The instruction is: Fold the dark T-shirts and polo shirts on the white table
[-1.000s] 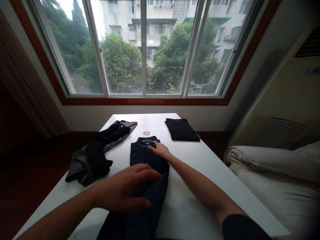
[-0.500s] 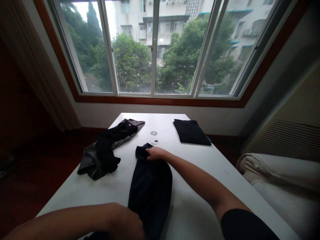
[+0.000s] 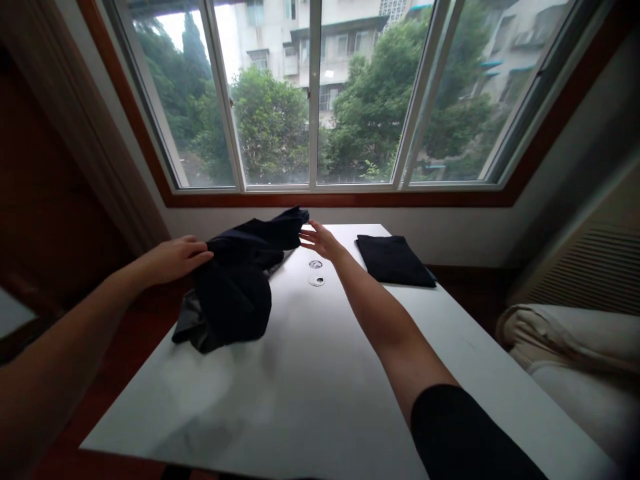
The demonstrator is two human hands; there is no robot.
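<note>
A dark navy garment (image 3: 235, 293) is raised over the left part of the white table (image 3: 320, 387), its bulk hanging in folds. My left hand (image 3: 183, 257) is closed on its left edge, thumb over the cloth. The garment's other end stretches up and rightward to my right hand (image 3: 320, 241), whose fingers are spread at the fabric's edge. Beneath and behind the navy cloth lies a grey and black garment (image 3: 193, 327), mostly covered. A folded dark cloth (image 3: 395, 259) rests flat at the table's far right.
Two round inserts, one a cable-hole cover (image 3: 317, 281), are set in the tabletop near the far end. Beyond the table are a wall and a wide window (image 3: 315, 190). Cream rolled bedding (image 3: 565, 340) sits at the right, a curtain (image 3: 95, 120) at the left.
The navy garment has been lifted from the table's middle and carried left over the grey and black one. My left hand has moved forward and left; my right hand has moved slightly farther away.
</note>
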